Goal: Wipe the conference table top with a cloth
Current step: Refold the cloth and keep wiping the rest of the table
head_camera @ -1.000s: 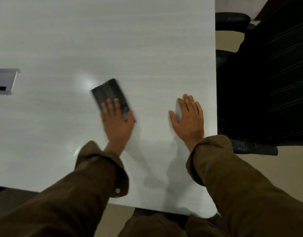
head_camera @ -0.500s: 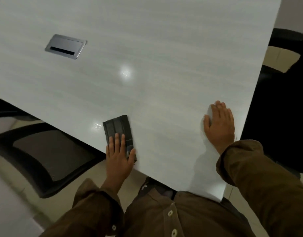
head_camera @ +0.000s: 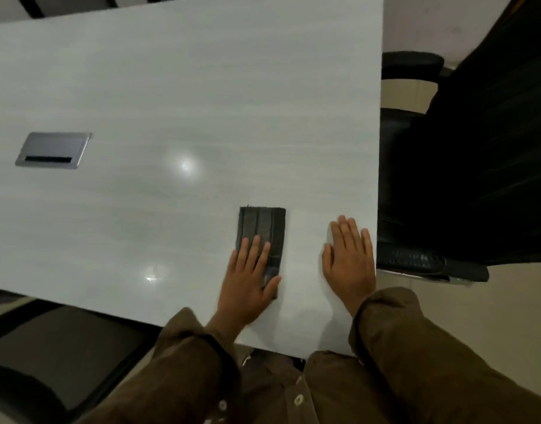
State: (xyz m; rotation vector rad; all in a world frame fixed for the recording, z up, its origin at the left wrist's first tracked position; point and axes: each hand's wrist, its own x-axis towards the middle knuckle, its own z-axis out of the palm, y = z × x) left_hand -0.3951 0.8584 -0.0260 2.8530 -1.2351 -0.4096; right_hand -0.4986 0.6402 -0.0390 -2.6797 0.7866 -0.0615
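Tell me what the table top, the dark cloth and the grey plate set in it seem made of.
Table top: probably pale laminate with faint printed grain, semi-gloss, since it mirrors lights. Cloth: dark folded fabric, matte, with stitched ridges. Plate: likely brushed metal, grey with dull sheen.

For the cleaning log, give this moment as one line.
step: wiping | left hand: flat, pressing folded cloth on table | right hand: flat on table by right edge | nearby: cable hatch, black chair
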